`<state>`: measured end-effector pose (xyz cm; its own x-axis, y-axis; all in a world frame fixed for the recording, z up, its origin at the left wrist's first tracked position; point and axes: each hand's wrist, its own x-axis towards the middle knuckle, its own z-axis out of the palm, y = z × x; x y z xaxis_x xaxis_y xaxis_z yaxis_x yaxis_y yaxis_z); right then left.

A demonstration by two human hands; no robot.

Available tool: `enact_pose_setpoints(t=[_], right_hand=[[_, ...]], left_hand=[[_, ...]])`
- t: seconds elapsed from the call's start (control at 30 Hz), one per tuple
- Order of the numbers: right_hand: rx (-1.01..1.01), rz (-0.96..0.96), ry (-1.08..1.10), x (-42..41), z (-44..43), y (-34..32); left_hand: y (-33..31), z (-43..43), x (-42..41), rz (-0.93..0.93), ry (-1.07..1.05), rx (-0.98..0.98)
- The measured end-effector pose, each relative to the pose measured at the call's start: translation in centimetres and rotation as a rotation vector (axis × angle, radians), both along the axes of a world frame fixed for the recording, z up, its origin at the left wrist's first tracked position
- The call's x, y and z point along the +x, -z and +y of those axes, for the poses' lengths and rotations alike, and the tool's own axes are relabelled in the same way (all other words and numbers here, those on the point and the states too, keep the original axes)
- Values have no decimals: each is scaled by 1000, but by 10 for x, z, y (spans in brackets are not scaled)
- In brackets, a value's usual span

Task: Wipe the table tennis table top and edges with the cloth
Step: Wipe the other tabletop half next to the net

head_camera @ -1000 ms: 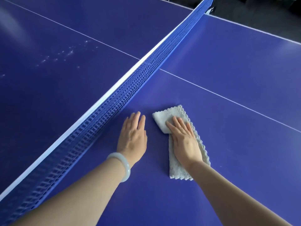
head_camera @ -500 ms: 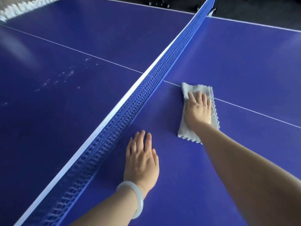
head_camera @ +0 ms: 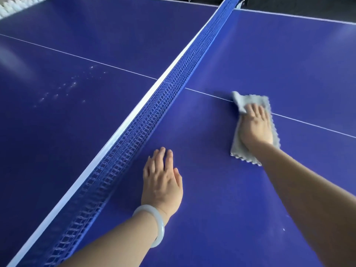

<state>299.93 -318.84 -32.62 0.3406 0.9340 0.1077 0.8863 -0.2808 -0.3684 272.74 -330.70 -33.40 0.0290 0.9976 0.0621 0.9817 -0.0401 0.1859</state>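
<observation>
Two hands lie on the blue bench (head_camera: 221, 218). The right hand (head_camera: 256, 128), fingers straight, presses the grey cloth (head_camera: 250, 100) flat across the white centre line (head_camera: 308, 124), farther from the net (head_camera: 152, 112) than half a second ago; the left hand (head_camera: 161, 182) stays flat beside the net, holding nothing.

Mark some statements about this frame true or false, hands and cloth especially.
1. The right hand presses flat on the cloth. True.
2. The cloth lies beyond the net. False: it lies on the same side of the net as both hands.
3. The left hand holds a second cloth. False: it rests flat on the bare table.
4. A pale bangle circles the left wrist. True.
5. The cloth overlaps the white centre line. True.
</observation>
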Motion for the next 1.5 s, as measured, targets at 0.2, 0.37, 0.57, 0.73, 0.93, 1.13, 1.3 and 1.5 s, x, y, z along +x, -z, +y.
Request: enact_pose_setpoints(t=[0.2, 0.37, 0.57, 0.73, 0.93, 1.13, 1.3, 1.5], right_hand=[[28, 96, 43, -111, -69, 0], [-1, 58, -347, -111, -81, 3], [-25, -5, 230, 56, -119, -4], [-64, -65, 257, -55, -150, 1], [-56, 88, -336, -142, -183, -2], [-63, 20, 128, -16, -227, 1], [-34, -6, 9, -125, -253, 4], [-39, 38, -612, -85, -303, 1]], left_hand=[[-3, -1, 4, -25, -16, -23], [-1, -1, 2, -45, -13, -3], [1, -1, 1, -48, -7, 11], [-1, -1, 1, -37, 14, 3], [-1, 3, -1, -65, 6, 11], [0, 2, -1, -56, 14, 9], [0, 3, 0, -56, 21, 3], [0, 2, -1, -83, 25, 17]])
